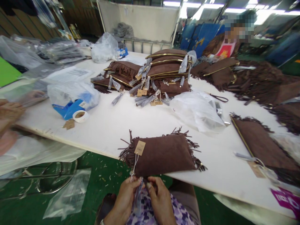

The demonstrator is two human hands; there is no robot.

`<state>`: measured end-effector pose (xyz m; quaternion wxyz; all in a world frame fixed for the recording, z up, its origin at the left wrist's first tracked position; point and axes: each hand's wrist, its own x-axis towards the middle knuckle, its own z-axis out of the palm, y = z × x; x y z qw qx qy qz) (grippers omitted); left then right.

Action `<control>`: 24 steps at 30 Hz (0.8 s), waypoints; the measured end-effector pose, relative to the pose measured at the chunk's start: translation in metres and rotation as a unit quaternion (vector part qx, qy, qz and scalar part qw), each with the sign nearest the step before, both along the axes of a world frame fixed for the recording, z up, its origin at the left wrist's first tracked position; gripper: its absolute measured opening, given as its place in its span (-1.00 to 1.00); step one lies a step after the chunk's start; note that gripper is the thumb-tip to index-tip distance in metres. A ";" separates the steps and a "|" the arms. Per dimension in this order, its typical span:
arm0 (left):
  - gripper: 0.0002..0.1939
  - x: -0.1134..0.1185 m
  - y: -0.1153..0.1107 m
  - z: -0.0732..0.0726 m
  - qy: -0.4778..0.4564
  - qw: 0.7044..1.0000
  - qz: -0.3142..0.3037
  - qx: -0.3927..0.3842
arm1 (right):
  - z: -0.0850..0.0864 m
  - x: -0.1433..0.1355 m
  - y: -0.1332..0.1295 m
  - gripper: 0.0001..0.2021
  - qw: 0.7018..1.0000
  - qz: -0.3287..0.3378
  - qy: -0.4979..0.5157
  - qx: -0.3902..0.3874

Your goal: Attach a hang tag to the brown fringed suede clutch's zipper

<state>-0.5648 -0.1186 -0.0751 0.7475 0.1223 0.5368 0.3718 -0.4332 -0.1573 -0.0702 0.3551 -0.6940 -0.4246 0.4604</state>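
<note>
A brown fringed clutch bag (164,154) lies flat at the table's front edge, its fringe spread on both sides. A tan paper tag (140,147) on a white string rests on its left part. Just below the bag's near edge, my left hand (125,198) pinches a tassel in clear plastic wrap (138,198), which hangs down over my lap. Close beside it, my right hand (161,200) has thumb and fingers pressed together near the tassel's top. What lies between those fingers is too small to make out.
Stacked brown bags (168,67) with gold zips and tags stand at the back. A white plastic bag (199,111) lies in front of them. A tape roll (80,116) sits left, near another person's hands (9,114). Another clutch (264,140) lies right.
</note>
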 end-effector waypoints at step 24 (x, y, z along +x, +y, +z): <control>-0.85 0.003 -0.005 -0.011 0.046 0.999 0.008 0.024 | -0.004 -0.005 0.009 -0.76 0.997 0.020 0.072 0.000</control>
